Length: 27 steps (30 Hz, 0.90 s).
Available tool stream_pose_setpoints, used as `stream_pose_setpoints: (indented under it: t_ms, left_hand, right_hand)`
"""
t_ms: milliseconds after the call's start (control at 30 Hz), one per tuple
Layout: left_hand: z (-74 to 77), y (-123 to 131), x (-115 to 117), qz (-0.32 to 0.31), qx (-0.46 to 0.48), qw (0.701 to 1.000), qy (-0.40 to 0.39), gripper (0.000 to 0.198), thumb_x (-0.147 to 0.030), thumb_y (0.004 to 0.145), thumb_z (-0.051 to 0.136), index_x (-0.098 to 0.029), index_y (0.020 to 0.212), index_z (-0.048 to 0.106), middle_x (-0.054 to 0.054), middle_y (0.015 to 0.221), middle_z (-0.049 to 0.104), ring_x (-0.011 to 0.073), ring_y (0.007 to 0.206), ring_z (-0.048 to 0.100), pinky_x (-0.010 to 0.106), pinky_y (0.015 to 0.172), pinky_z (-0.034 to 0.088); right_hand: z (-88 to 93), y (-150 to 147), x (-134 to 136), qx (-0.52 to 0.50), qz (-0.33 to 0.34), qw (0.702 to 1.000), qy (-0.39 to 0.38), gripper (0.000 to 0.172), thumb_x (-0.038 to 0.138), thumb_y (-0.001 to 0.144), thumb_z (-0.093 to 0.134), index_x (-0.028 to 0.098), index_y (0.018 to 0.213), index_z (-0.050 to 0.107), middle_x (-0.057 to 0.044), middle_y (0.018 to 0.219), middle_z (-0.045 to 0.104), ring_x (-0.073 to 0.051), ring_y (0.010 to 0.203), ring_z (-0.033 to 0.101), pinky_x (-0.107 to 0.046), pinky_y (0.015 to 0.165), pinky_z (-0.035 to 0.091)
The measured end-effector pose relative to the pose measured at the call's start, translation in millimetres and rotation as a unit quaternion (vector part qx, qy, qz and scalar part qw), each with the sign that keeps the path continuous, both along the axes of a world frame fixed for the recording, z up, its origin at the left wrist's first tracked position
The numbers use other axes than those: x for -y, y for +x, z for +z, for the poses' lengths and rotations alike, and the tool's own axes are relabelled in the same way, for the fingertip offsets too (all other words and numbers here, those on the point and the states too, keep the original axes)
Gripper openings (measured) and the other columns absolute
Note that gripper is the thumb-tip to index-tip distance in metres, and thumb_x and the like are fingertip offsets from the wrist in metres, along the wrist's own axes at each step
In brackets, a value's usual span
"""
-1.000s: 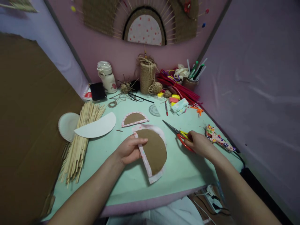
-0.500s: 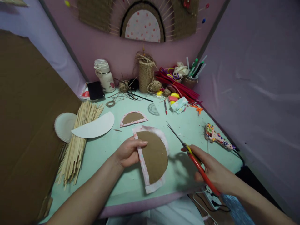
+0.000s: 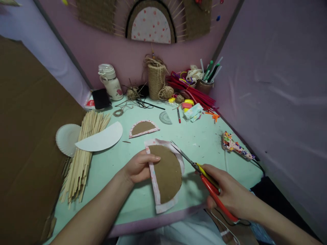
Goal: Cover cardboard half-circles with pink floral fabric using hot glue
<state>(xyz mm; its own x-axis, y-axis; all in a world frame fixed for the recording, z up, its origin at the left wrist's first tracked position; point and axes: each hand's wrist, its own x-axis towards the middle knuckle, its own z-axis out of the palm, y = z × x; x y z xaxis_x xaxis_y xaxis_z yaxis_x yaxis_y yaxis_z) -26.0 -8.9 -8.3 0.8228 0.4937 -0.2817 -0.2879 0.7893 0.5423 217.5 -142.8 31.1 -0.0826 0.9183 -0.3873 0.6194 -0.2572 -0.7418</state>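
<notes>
My left hand [image 3: 140, 165] grips the straight edge of a cardboard half-circle [image 3: 168, 175], thumb on top. Pale pink fabric [image 3: 158, 207] is folded along the straight side and sticks out past the curved edge. In my right hand [image 3: 227, 189] is a pair of scissors [image 3: 208, 180] with red and yellow handles. Their blades, slightly apart, reach over the fabric at the upper curve; whether they touch it I cannot tell. Beyond lies a smaller cardboard half-circle [image 3: 143, 128] edged in the same fabric.
Bamboo sticks [image 3: 81, 163] lie at the left under a white paper piece [image 3: 102, 137], beside a paper plate [image 3: 66, 139]. A glue gun [image 3: 237, 146] rests at the right. Behind stand a bottle [image 3: 111, 82], a twine roll [image 3: 156, 81] and a pen cup [image 3: 205, 86]; a protractor [image 3: 165, 117] lies nearer.
My right hand has brought the scissors leftward, so their tips moved from beside the cardboard half-circle to over its fabric border. My left hand keeps its grip. The view has shifted slightly.
</notes>
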Motion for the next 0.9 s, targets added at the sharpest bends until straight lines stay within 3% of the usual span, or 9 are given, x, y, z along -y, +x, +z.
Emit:
stream_pose_setpoints:
  t_ms: [267, 567, 900]
  left_hand:
    - [-1.4, -0.2, -0.3, -0.001, 0.003, 1.000, -0.005, 0.028, -0.009, 0.071, 0.069, -0.009, 0.098, 0.073, 0.013, 0.094, 0.076, 0.0244, 0.089, 0.071, 0.035, 0.083, 0.053]
    - [-2.0, -0.5, -0.6, -0.005, -0.009, 1.000, 0.000, 0.027, -0.010, 0.071, 0.070, -0.010, 0.098, 0.072, 0.013, 0.092, 0.076, 0.0242, 0.087, 0.072, 0.036, 0.084, 0.052]
    - [0.3, 0.6, 0.4, -0.006, -0.013, 1.000, 0.007, 0.026, -0.011, 0.070, 0.072, -0.010, 0.096, 0.072, 0.014, 0.090, 0.076, 0.0257, 0.086, 0.072, 0.037, 0.083, 0.053]
  right_hand:
    - [1.1, -2.6, 0.9, -0.035, -0.021, 0.999, -0.029, 0.031, 0.035, 0.063, 0.075, 0.021, 0.081, 0.053, 0.007, 0.067, 0.045, -0.012, 0.061, 0.040, -0.023, 0.053, 0.031]
    - [2.3, -4.1, 1.9, -0.037, -0.041, 0.997, -0.046, 0.022, 0.026, 0.065, 0.070, 0.021, 0.074, 0.051, 0.007, 0.063, 0.052, -0.012, 0.060, 0.045, -0.022, 0.052, 0.032]
    - [-1.4, 0.4, 6.0, -0.074, -0.033, 0.995, -0.060, 0.008, 0.026, 0.075, 0.058, 0.022, 0.080, 0.053, 0.005, 0.064, 0.062, -0.013, 0.058, 0.056, -0.022, 0.051, 0.036]
